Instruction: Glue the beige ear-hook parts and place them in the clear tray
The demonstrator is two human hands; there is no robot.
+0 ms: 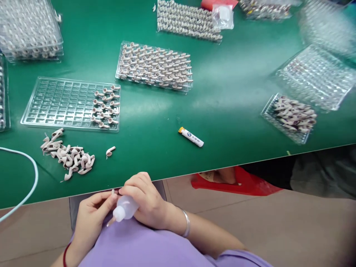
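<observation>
My left hand is closed in a pinch on a small beige part, mostly hidden by the fingertips. My right hand wraps round a translucent squeeze bottle, whose nozzle points down to the left. Both hands meet in front of my body, just below the table edge. On the table beyond them lies a loose pile of beige hook-shaped parts with thin wires. One single hook-shaped part rests right of the pile. Behind it, a clear plastic tray carries similar parts in its right-hand columns only.
A filled tray stands mid-table, another farther back. Stacked trays occupy the left corner. A white tube with an orange cap lies near the front edge. At right are a small heaped tray and clear trays. A white cable curves in from the left.
</observation>
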